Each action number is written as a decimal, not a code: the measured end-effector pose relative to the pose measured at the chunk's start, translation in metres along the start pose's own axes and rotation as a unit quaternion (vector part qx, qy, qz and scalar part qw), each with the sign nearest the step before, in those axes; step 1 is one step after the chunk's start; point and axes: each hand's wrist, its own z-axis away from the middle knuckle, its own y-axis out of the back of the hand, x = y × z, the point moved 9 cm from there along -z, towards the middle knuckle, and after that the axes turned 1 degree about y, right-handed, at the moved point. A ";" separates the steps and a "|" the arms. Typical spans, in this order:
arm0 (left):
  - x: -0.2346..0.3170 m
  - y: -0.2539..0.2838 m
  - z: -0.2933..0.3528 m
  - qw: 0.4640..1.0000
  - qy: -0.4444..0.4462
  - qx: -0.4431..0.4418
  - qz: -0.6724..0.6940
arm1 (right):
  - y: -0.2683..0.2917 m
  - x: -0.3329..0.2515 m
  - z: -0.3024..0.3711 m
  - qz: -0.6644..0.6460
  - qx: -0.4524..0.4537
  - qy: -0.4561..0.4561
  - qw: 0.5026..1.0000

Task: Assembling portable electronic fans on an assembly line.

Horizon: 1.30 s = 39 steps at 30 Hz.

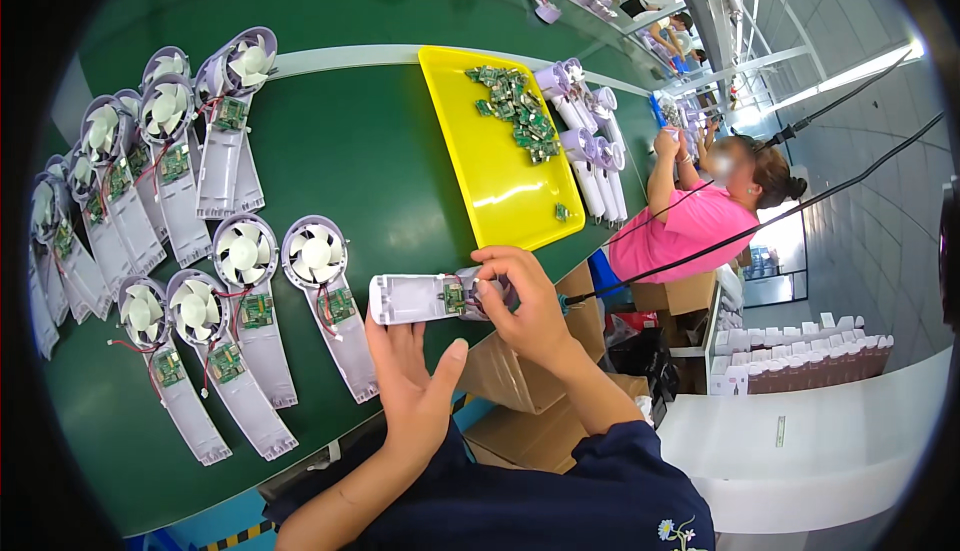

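Observation:
A white handheld fan body (408,299) lies level across my hands at the table's front edge, its hollow side facing up. Its handle rests on the fingers of my left hand (418,391), whose thumb stands away from it. My right hand (528,309) grips the round fan-head end, with thumb and fingers beside the small green circuit board (454,297) set in the handle. Red wires show near the board. Most of the fan head is hidden behind my right fingers.
Several fan bodies with white blades (318,254) and boards lie on the green table (360,151) at left. A yellow tray (470,186) holds loose circuit boards (520,106). More fan bodies (595,156) sit beyond it. A black cable (700,249) crosses at right, near a co-worker in pink (690,226).

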 end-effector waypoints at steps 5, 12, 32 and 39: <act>-0.015 0.016 -0.015 0.995 0.067 0.034 0.071 | -0.008 -0.005 0.002 0.025 0.015 0.014 0.999; 0.004 0.035 -0.010 0.989 0.100 0.073 0.080 | -0.020 -0.019 0.004 -0.011 0.039 0.018 0.999; -0.032 0.028 -0.016 0.970 0.184 0.145 0.069 | -0.020 -0.031 0.012 -0.013 0.010 0.039 0.999; -0.029 0.023 -0.025 0.981 0.162 0.107 0.005 | -0.008 -0.049 -0.014 0.120 -0.055 0.082 0.988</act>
